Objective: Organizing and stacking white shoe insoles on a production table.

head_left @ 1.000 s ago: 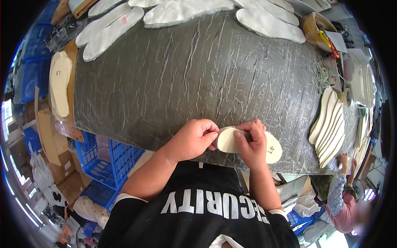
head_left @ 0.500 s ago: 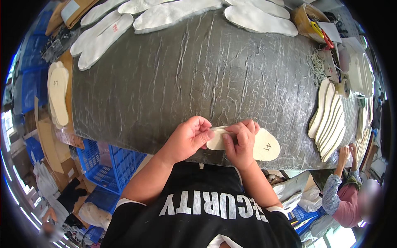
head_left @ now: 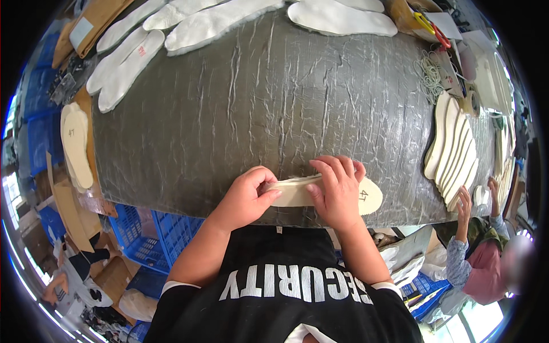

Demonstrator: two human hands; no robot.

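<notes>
A cream insole (head_left: 293,195) with a dark pen mark lies lengthwise at the near edge of the table, and a pale fluffy layer shows along its far side. My left hand (head_left: 247,195) pinches its left end between thumb and curled fingers. Across its middle right rests my right hand (head_left: 339,191), thumb on top and fingers over the far edge, gripping it. The wider right end sticks out past that hand. What lies beneath the insole is hidden.
White fleecy insoles (head_left: 342,19) line the far side of the dark, wrinkled table cover (head_left: 189,114). Fanned cream insoles (head_left: 449,151) lie at right, near string (head_left: 429,77) and scissors (head_left: 441,37). More insoles (head_left: 76,148) sit at left, above a blue crate (head_left: 140,237). A co-worker (head_left: 480,268) works at right.
My left hand has shifted left along the insole, whose left part now shows longer and straighter. My right hand's fingers have spread over it. The whole view has shifted slightly.
</notes>
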